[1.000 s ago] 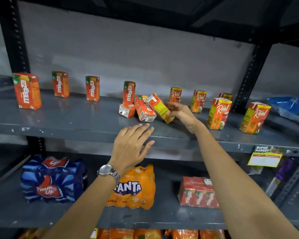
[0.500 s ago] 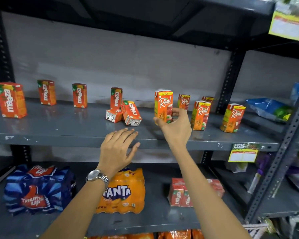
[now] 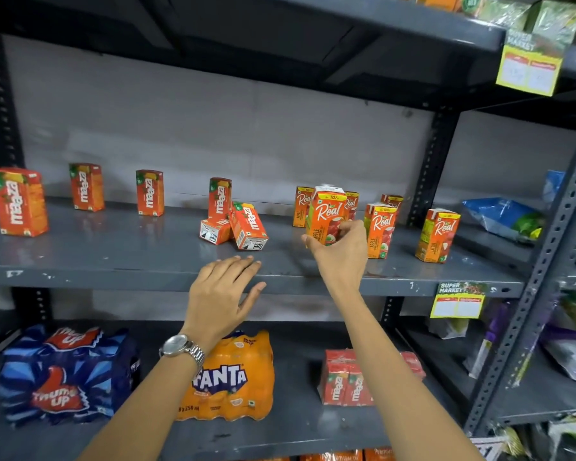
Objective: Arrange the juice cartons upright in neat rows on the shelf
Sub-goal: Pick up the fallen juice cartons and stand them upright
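The Real apple carton stands upright on the shelf, near the middle of its front half, and the right hand is closed around its lower part from the front. Its long axis is now vertical. Two Maaza cartons lie tipped just to the left, toward the middle of the shelf. The left hand is nearer to them; it hovers at the front edge, fingers spread, holding nothing. One second ago the Real carton was leaning against these Maaza cartons; since then the right hand has moved it rightward and set it straight.
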